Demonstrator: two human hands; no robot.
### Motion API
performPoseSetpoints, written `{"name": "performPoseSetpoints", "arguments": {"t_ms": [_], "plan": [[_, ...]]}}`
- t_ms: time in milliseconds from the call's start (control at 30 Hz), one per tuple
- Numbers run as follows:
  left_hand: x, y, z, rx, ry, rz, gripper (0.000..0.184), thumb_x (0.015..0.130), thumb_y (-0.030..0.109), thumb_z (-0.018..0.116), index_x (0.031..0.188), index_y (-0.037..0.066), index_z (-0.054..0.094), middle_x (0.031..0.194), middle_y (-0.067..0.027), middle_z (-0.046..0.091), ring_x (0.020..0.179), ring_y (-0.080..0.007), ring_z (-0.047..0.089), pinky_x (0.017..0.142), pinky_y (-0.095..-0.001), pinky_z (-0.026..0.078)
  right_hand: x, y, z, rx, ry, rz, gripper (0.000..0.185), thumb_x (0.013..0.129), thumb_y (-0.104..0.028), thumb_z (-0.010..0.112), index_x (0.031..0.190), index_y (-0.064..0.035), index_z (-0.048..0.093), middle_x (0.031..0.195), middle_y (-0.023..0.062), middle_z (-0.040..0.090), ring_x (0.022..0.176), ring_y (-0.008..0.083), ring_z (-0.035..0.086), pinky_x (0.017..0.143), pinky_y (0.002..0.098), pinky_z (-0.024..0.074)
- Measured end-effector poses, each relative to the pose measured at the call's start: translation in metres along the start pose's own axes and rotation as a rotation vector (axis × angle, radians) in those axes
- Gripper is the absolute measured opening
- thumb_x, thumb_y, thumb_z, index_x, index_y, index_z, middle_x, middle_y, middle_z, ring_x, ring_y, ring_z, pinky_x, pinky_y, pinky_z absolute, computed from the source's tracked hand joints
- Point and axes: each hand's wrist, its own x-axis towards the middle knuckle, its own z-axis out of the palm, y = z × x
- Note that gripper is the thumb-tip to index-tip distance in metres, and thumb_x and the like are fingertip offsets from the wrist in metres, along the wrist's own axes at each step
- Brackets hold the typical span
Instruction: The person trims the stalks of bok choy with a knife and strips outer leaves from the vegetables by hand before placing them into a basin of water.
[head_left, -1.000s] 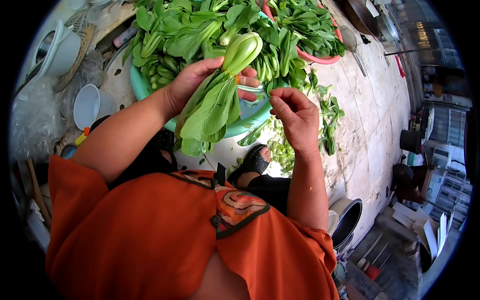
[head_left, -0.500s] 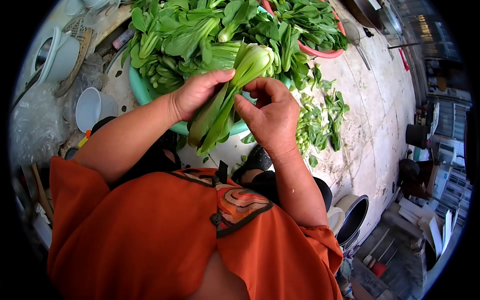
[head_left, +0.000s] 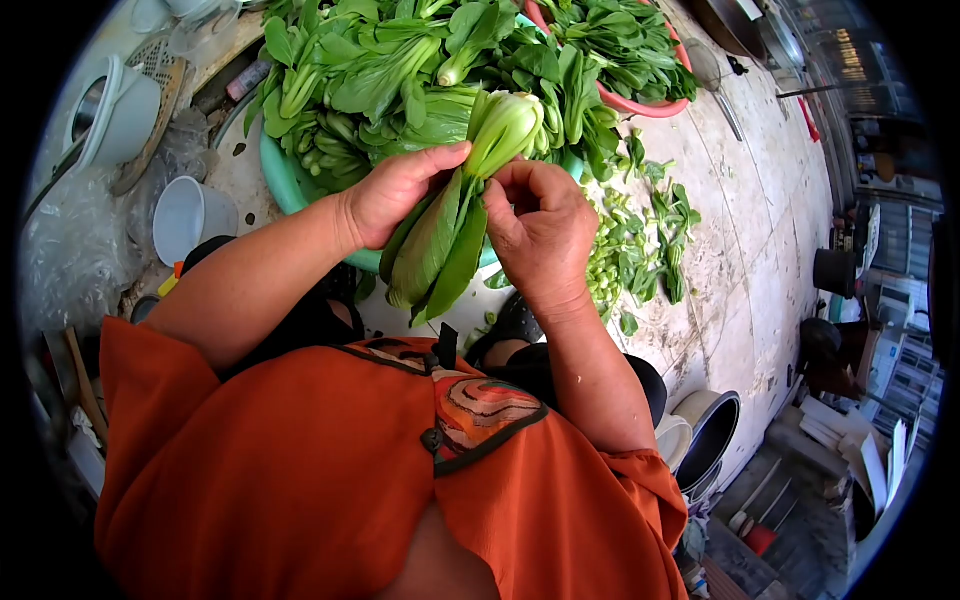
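Note:
A head of bok choy [head_left: 445,245] is held between my hands, its pale base pointing up and away and its green leaves hanging towards me. My left hand [head_left: 395,195] is wrapped around its left side, the thumb lying along the stalks. On the other side, my right hand [head_left: 545,235] pinches the stalks between thumb and curled fingers; the fingertips are partly hidden. Just beyond the hands, a green basin [head_left: 285,180] is heaped with more bok choy [head_left: 370,75].
A red basin [head_left: 655,105] of greens stands at the back right. Trimmed leaves [head_left: 640,245] lie on the tiled floor [head_left: 745,230] to the right. A white tub [head_left: 190,220] and plastic bags [head_left: 75,250] are at left; a dark pot [head_left: 708,440] stands by my right knee.
The bok choy has turned slightly in my hands, so a broader leaf now faces me and its leaf tips hang a little lower. Both hands keep their hold.

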Motion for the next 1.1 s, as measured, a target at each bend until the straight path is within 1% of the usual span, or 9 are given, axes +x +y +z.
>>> {"name": "performPoseSetpoints", "arguments": {"t_ms": [67, 333, 500, 633, 667, 700, 800, 900, 1100], "plan": [[-0.002, 0.000, -0.003, -0.038, 0.073, -0.091, 0.057, 0.099, 0.040, 0.038, 0.139, -0.001, 0.040, 0.134, -0.0155, 0.051, 0.122, -0.0242, 0.051, 0.107, -0.0365, 0.037, 0.000, 0.001, 0.000, 0.019, -0.001, 0.022, 0.010, 0.074, -0.008, 0.071, 0.079, -0.0029, 0.064, 0.075, 0.0097, 0.063, 0.061, 0.0182, 0.062, 0.060, 0.0288, 0.0521], [0.000, 0.004, -0.001, -0.090, -0.028, -0.046, 0.055, 0.099, 0.041, 0.034, 0.136, 0.000, 0.043, 0.131, -0.0149, 0.053, 0.117, -0.0234, 0.055, 0.103, -0.0365, 0.042, -0.002, 0.020, 0.006, 0.562, -0.047, 0.268, 0.010, 0.076, -0.006, 0.071, 0.083, -0.0012, 0.064, 0.083, 0.0061, 0.065, 0.064, 0.0107, 0.059, 0.062, 0.0240, 0.0510], [0.001, -0.002, -0.004, -0.015, -0.003, 0.001, 0.057, 0.098, 0.045, 0.037, 0.133, 0.001, 0.045, 0.127, -0.0134, 0.055, 0.112, -0.0233, 0.057, 0.101, -0.0375, 0.044, -0.003, 0.025, 0.007, 0.427, -0.089, 0.137, 0.019, 0.075, -0.009, 0.076, 0.088, -0.0008, 0.064, 0.085, 0.0071, 0.064, 0.069, 0.0129, 0.060, 0.063, 0.0250, 0.0517], [-0.008, 0.002, -0.003, 0.094, -0.096, -0.050, 0.074, 0.085, 0.053, 0.059, 0.135, 0.003, 0.042, 0.125, -0.0127, 0.054, 0.114, -0.0236, 0.054, 0.100, -0.0371, 0.043, -0.005, 0.010, 0.004, 0.289, -0.091, 0.091, 0.026, 0.072, -0.012, 0.079, 0.091, -0.0014, 0.064, 0.085, 0.0080, 0.063, 0.070, 0.0154, 0.062, 0.063, 0.0264, 0.0526], [-0.009, 0.000, 0.003, 0.169, -0.026, 0.003, 0.068, 0.080, 0.034, 0.069, 0.133, 0.000, 0.042, 0.116, -0.0122, 0.056, 0.103, -0.0196, 0.058, 0.094, -0.0326, 0.047, -0.002, 0.006, 0.002, 0.290, -0.090, 0.087, 0.026, 0.072, -0.012, 0.079, 0.091, -0.0014, 0.064, 0.085, 0.0080, 0.063, 0.070, 0.0154, 0.062, 0.063, 0.0264, 0.0526], [-0.010, 0.003, 0.007, 0.166, -0.024, 0.001, 0.068, 0.080, 0.034, 0.069, 0.133, 0.000, 0.042, 0.116, -0.0122, 0.056, 0.103, -0.0196, 0.058, 0.094, -0.0326, 0.047, -0.002, 0.002, 0.000, 0.207, -0.102, 0.054, 0.026, 0.072, -0.012, 0.079, 0.091, -0.0015, 0.064, 0.084, 0.0080, 0.063, 0.069, 0.0154, 0.062, 0.063, 0.0264, 0.0526], [-0.014, 0.005, 0.009, 0.259, -0.014, -0.100, 0.074, 0.066, 0.010, 0.060, 0.136, 0.000, 0.038, 0.114, -0.0124, 0.056, 0.101, -0.0200, 0.059, 0.088, -0.0327, 0.050, -0.002, -0.003, -0.006, 0.113, -0.160, 0.045, 0.025, 0.073, -0.012, 0.078, 0.092, -0.0011, 0.064, 0.082, 0.0080, 0.063, 0.068, 0.0155, 0.063, 0.062, 0.0265, 0.0526], [-0.014, 0.005, 0.007, 0.215, 0.010, -0.162, 0.077, 0.062, 0.013, 0.062, 0.134, -0.002, 0.041, 0.120, -0.0137, 0.056, 0.110, -0.0262, 0.057, 0.097, -0.0385, 0.045, 0.000, 0.002, -0.008, 0.165, -0.214, 0.092, 0.024, 0.075, -0.011, 0.075, 0.093, -0.0002, 0.064, 0.080, 0.0078, 0.064, 0.067, 0.0149, 0.063, 0.062, 0.0262, 0.0523], [-0.012, 0.006, 0.001, 0.143, 0.021, -0.223, 0.072, 0.063, 0.010, 0.058, 0.132, -0.003, 0.042, 0.114, -0.0148, 0.059, 0.099, -0.0256, 0.063, 0.088, -0.0367, 0.052, -0.003, 0.019, 0.002, 0.451, -0.210, 0.230, 0.021, 0.080, -0.010, 0.072, 0.096, 0.0016, 0.065, 0.080, 0.0057, 0.064, 0.066, 0.0098, 0.060, 0.062, 0.0240, 0.0509]]}}
